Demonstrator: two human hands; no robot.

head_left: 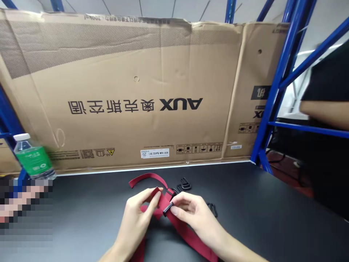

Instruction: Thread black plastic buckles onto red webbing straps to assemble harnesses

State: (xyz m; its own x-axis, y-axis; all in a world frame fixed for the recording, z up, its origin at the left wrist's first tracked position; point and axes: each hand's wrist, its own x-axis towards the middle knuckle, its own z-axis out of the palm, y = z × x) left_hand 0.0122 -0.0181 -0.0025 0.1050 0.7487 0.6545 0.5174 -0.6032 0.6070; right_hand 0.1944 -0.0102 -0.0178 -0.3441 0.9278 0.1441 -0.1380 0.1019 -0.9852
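Note:
A red webbing strap (188, 234) runs from the near edge of the black table up between my hands, with a loose end curling away behind them. My left hand (137, 214) pinches the strap's end between thumb and fingertips. Just right of it, my right hand (197, 216) grips a black slide buckle (168, 209) that sits around the strap. Behind my right hand, another black buckle on the red strap is partly hidden. Loose black buckles (185, 184) lie on the table beyond my hands, and more (212, 209) show beside my right hand.
A large cardboard sheet (131, 80) with upside-down print stands along the table's back edge. At the left is a water bottle (34, 158) with a green label. Blue metal posts (280, 80) frame the table. Another person's arm (324, 112) shows at the right.

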